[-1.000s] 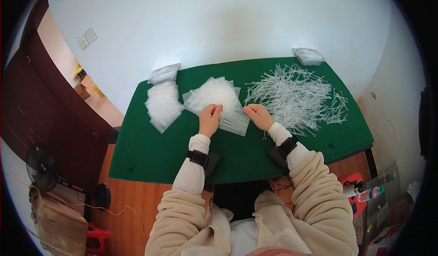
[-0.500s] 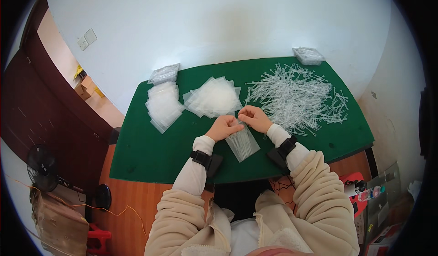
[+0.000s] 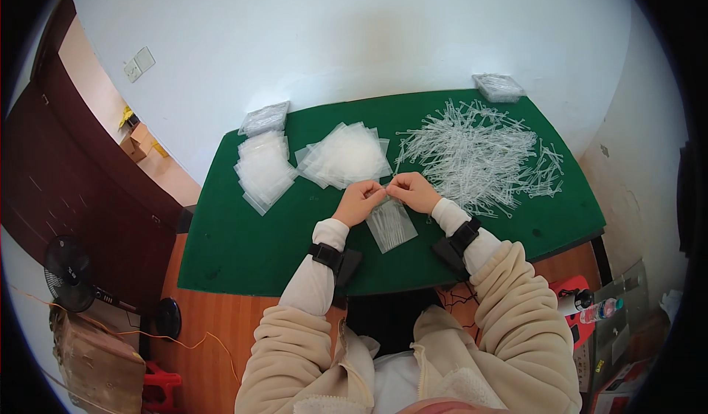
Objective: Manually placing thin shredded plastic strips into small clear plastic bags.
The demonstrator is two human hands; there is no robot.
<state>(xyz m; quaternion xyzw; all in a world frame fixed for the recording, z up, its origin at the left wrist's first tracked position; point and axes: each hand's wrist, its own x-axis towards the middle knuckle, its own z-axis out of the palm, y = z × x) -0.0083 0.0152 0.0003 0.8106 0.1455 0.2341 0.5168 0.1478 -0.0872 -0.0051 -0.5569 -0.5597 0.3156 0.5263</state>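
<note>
Since a second ago both hands have come off the fanned pile of clear bags (image 3: pixel 345 156) and drawn back toward the body, taking one small clear bag (image 3: pixel 391 223) with them; half a second ago they were already close to where they are now. Left hand (image 3: pixel 359 201) and right hand (image 3: pixel 413 191) sit fingertip to fingertip, each curled into a pinch on the bag's top edge, and the bag hangs or lies below them over the green table (image 3: pixel 243 244) near its front edge. Can't tell if the mouth is open yet or whether anything is inside, too small and see-through. To do this well I'd judge: pinch only the two lips, rub them apart, keep the bag flat so it doesn't fold, and keep both wrists low. Around: second stack of clear bags (image 3: pixel 262 169) to the left, a wrapped packet (image 3: pixel 264 119) at the far left corner, another packet (image 3: pixel 498 86) at the far right corner, a big loose heap of thin clear plastic sticks (image 3: pixel 476 156) just right of the right hand. Black wrist bands on both forearms. Nothing blocks the hands; the stick heap is near enough for a sleeve to snag. Fan (image 3: pixel 68 275) on the floor to the left, well apart
</note>
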